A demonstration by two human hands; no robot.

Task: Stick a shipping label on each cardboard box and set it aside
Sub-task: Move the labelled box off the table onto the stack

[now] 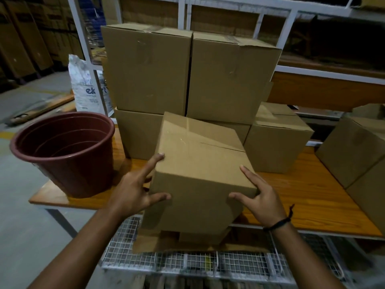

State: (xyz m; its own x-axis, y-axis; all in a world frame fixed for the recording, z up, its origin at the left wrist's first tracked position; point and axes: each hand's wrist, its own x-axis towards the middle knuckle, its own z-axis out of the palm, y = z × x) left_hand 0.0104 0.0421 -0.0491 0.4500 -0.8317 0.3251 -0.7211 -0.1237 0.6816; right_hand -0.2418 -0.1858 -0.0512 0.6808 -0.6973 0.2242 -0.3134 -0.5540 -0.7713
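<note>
Both hands are on one cardboard box (pixel 200 170) at the near edge of the wooden table (pixel 302 197), centre. The box is tilted, and its near part overhangs the table edge above a wire mesh cart (pixel 187 261).

Left hand (pixel 133 190): fingers straight and spread, index along the box's top left edge, thumb flat on the near face. The other fingers are hidden behind the left side.

Right hand (pixel 260 197): at the near right corner, index straight on top, thumb flat on the near face. The other fingers are hidden round the right side. Black wristband (pixel 279 223) on that wrist.

Both forearms reach in from near. Stacked boxes (pixel 145 69) stand just behind the held one. A brown bucket (pixel 68 155) is on the table's left end, and more boxes (pixel 350 151) are at far right.
</note>
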